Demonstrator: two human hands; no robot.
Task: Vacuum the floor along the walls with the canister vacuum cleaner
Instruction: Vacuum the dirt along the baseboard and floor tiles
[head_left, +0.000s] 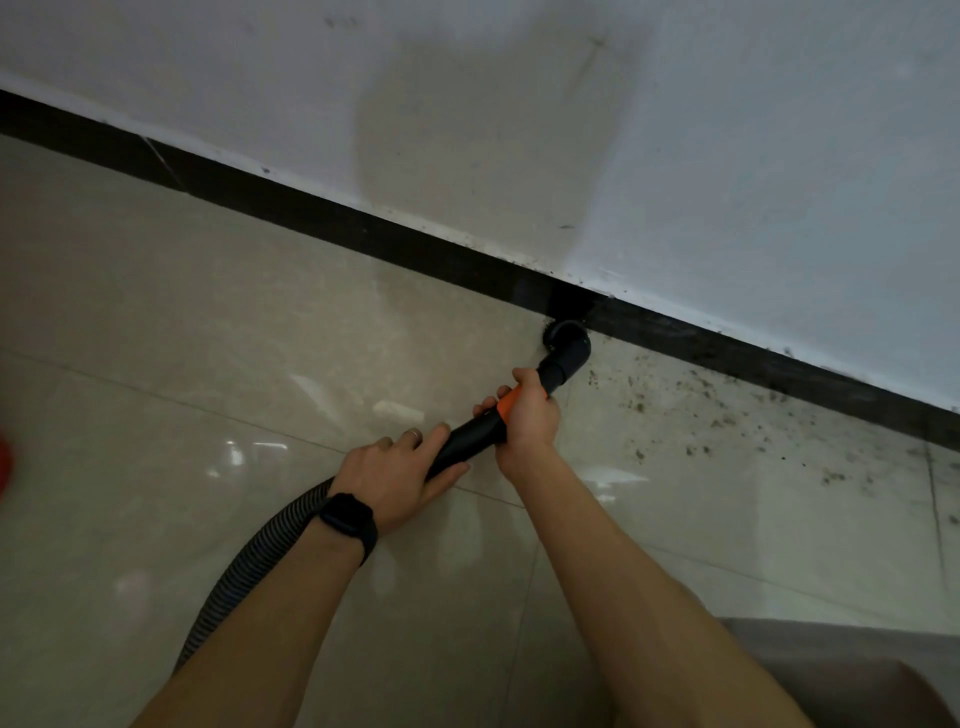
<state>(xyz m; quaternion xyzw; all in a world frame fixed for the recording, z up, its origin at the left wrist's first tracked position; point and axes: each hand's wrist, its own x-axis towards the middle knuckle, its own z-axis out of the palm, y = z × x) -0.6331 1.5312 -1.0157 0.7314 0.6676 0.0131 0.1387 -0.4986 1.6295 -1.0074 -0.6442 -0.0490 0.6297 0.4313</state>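
Note:
A black vacuum wand (470, 434) with an orange collar runs from a ribbed hose (249, 561) to a round black brush nozzle (566, 345). The nozzle sits on the beige tiled floor (208, 322), right against the black skirting board (363, 234) below the white wall (675, 130). My right hand (527, 415) grips the wand at the orange collar, just behind the nozzle. My left hand (400, 473), with a dark watch on the wrist, holds the wand lower down where the hose begins. Dark dirt specks (701, 415) lie on the floor to the right of the nozzle.
The floor left of the nozzle looks glossy with no visible dirt. A red object (4, 460) shows at the left edge. A grey-brown surface (857, 675) fills the bottom right corner. The canister itself is out of view.

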